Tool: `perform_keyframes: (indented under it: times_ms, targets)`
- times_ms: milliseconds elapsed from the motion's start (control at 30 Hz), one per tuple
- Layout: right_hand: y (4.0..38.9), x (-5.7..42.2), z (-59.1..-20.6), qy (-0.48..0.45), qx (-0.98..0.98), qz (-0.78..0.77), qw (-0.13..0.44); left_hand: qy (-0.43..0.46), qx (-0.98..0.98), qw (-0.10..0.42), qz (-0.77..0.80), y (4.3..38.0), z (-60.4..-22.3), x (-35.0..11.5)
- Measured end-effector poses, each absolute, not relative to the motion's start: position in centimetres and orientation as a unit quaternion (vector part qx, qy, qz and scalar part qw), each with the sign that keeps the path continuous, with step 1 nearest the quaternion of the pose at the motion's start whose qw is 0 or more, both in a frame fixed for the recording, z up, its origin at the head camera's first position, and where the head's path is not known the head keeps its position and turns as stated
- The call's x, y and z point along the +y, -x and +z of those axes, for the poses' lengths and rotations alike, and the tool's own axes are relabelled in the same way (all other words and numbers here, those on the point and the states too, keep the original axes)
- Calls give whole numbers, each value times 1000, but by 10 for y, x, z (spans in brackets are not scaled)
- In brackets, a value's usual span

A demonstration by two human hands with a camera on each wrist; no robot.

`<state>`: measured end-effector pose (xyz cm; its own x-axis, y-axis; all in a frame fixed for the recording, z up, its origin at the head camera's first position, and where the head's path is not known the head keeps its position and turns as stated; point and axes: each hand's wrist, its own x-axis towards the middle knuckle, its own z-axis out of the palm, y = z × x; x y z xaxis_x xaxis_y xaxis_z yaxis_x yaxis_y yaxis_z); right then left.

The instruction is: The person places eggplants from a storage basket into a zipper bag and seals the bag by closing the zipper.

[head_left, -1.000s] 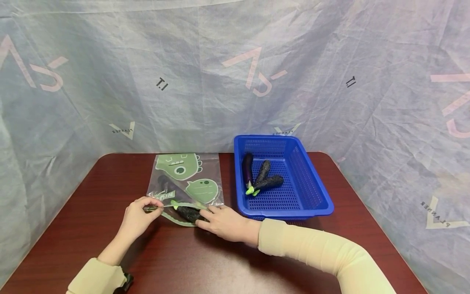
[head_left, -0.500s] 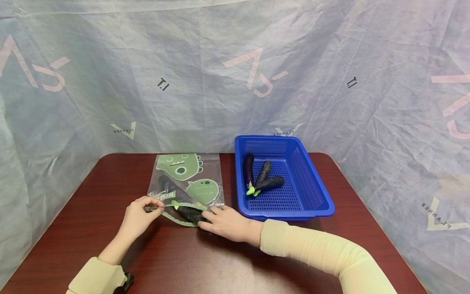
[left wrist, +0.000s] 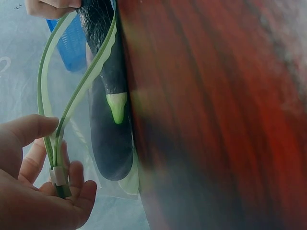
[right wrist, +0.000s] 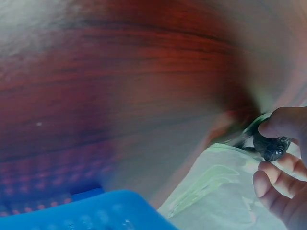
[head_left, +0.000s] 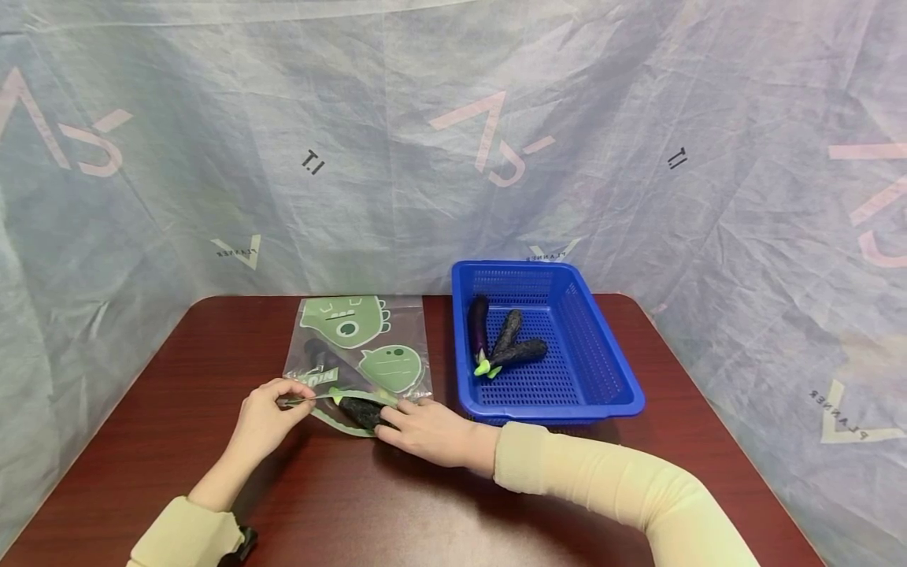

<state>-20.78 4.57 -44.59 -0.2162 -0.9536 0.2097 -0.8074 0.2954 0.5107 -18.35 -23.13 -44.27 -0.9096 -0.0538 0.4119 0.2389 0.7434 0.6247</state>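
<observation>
My left hand [head_left: 268, 416] pinches the left end of the green zip edge of a clear bag [head_left: 368, 303] printed with green cartoon figures. The bag's mouth gapes toward me. In the left wrist view a small slider [left wrist: 58, 176] sits on that edge by the fingers. My right hand [head_left: 432, 431] grips the blunt end of a dark wrinkled eggplant [head_left: 361, 411], whose green stem points into the mouth. The right wrist view shows thumb and fingers around the eggplant's end [right wrist: 272, 146]. Another dark eggplant [left wrist: 110, 143] lies inside the bag.
A blue perforated basket [head_left: 609, 346] stands right of the bag, with a smooth purple eggplant [head_left: 479, 323] and two wrinkled ones [head_left: 520, 353] in its left part. The brown table [head_left: 397, 512] ends at a grey cloth backdrop [head_left: 383, 197].
The right hand and the eggplant in it have shifted very slightly left since half a second ago. My left hand stays at the bag's edge, and the basket has not moved.
</observation>
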Motion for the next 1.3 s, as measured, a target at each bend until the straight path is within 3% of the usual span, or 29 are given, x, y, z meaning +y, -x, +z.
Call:
perform_keyframes:
  times_ms: [1300]
  targets:
    - [216, 15, -445, -533, -776, -177, 287, 55, -912, 205, -351, 186, -442, -227]
